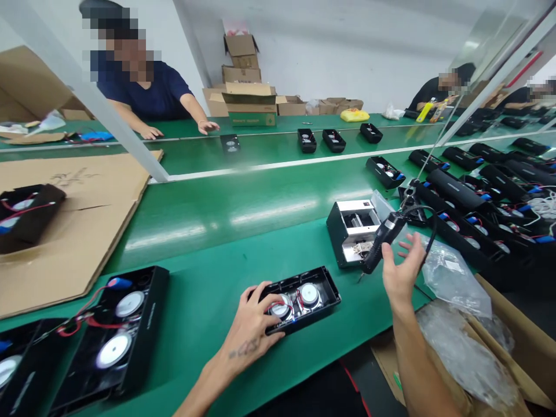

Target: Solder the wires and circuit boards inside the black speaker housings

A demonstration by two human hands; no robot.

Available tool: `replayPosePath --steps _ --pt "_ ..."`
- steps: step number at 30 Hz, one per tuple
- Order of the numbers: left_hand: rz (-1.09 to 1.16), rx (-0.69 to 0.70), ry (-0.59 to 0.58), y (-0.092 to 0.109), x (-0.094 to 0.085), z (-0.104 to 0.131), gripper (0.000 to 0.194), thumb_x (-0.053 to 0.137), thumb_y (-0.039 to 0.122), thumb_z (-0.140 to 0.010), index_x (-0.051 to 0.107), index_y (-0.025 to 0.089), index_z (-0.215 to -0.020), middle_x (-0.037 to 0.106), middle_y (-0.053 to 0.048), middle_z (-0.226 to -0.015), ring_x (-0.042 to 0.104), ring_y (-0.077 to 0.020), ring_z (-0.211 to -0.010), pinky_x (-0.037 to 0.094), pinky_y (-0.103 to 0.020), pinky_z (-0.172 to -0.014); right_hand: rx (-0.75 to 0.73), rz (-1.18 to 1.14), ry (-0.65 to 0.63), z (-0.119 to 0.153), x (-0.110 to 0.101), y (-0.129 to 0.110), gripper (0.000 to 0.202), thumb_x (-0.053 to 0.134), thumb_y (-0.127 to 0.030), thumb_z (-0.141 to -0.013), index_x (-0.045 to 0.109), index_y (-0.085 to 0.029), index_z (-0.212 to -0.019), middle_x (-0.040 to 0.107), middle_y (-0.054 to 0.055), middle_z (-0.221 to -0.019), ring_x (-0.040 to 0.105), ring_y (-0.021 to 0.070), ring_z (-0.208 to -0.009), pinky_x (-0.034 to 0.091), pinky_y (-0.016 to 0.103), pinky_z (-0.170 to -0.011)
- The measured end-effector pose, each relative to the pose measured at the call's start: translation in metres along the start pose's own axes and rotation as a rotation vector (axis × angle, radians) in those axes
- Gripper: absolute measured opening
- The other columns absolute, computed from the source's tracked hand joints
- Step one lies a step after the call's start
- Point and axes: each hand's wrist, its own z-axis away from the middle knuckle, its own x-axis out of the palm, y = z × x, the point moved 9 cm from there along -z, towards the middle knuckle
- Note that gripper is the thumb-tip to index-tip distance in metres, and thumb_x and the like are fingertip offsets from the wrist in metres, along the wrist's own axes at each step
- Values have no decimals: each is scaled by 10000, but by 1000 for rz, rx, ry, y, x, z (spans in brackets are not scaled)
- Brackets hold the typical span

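Housing in hand: a small black housing (pixel 304 317) sits on the green work surface (pixel 204 324), in front of the person, tilted slightly across it; 2 round speakers (pixel 310 295) and red wires show inside.
Left hand: the left hand (pixel 252 321) grips the housing's left end, its fingers reaching over the left speaker (partly hiding it) and its thumb along the near side.
Right hand: the right hand (pixel 403 272) is raised, empty, its fingers spread wide, just beside a screwdriver; whether they touch, I cannot tell.
Screwdriver: the black powered screwdriver (pixel 383 240) hangs at a slant, its bit pointing down, in front of a white-topped black device (pixel 348 231).
Near left: a larger black housing (pixel 145 336) holds 2 speakers, red wires and a blue part; beyond it, a dark housing (pixel 39 217) lies on a cardboard sheet (pixel 104 231).
Far line: 3 small housings (pixel 333 141) stand beyond the white strip (pixel 260 166); a co-worker in dark blue (pixel 152 95) reaches toward a flat dark piece (pixel 230 143).
Right side: many black housings (pixel 460 188) crowd together; nearer are a clear plastic bag (pixel 456 281) and a cardboard box (pixel 516 315).
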Motion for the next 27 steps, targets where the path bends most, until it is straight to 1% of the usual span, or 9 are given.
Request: replayPosePath --steps 3,5,8,12,14,17,20,23,27 --pt "-95 67 111 12 4 14 200 927 306 -744 795 306 -895 743 -29 -1274 483 -413 -1455 399 -614 -1147 170 -130 -263 -6 36 34 463 738 -568 -890 612 -201 -1144 737 117 -1032 724 298 -931 600 500 -866" --pt "-117 72 152 15 7 18 257 951 339 -709 774 291 -889 744 -26 -1299 479 -426 -1457 381 -616 -1154 205 -295 -283 -2 46 35 445 792 -548 -846 567 -233 -1067 704 23 -833 706 242 -729 607 448 -764" --pt "-134 58 202 17 7 20 261 948 346 -711 747 278 -863 748 -16 -1311 488 -437 -1449 369 -620 -1152 149 -522 -276 5 42 21 525 796 -569 -838 510 -273 -1165 610 -62 -736 613 181 -561 554 383 -644" --pt "-160 52 263 17 3 18 143 864 285 -783 747 298 -864 762 3 -1271 510 -412 -1417 397 -591 -1109 210 -672 -415 7 37 13 736 374 -900 -900 500 -271 -1260 519 -28 -687 516 196 -499 433 376 -512" --pt "-186 84 304 15 1 16 106 788 225 -803 744 306 -855 771 8 -1244 516 -400 -1394 402 -578 -1076 240 -665 -419 3 31 13 794 224 -920 -896 496 -260 -1244 493 -17 -672 490 202 -494 421 389 -503" --pt "-192 142 376 9 0 10 137 709 189 -806 741 319 -835 785 15 -1191 521 -392 -1360 395 -573 -1043 205 -651 -363 0 22 10 699 311 -857 -910 501 -268 -1235 533 5 -712 533 218 -549 455 404 -535" --pt "-175 166 395 5 -1 1 145 685 188 -819 733 324 -800 797 20 -1152 529 -395 -1334 398 -577 -1020 150 -638 -342 4 25 10 591 534 -784 -874 549 -281 -1185 571 0 -736 573 217 -576 475 397 -552" --pt "-183 166 381 5 -1 -2 133 702 197 -811 735 326 -799 795 18 -1152 530 -390 -1338 404 -574 -1024 141 -618 -367 10 34 13 426 764 -589 -841 588 -261 -1048 554 -53 -616 543 176 -493 457 345 -516" --pt "-187 118 334 5 3 0 140 777 207 -770 747 321 -846 779 21 -1215 502 -388 -1397 377 -580 -1106 142 -640 -236 -7 25 7 312 774 -429 -897 524 -257 -971 471 -126 -548 467 110 -420 405 269 -481"
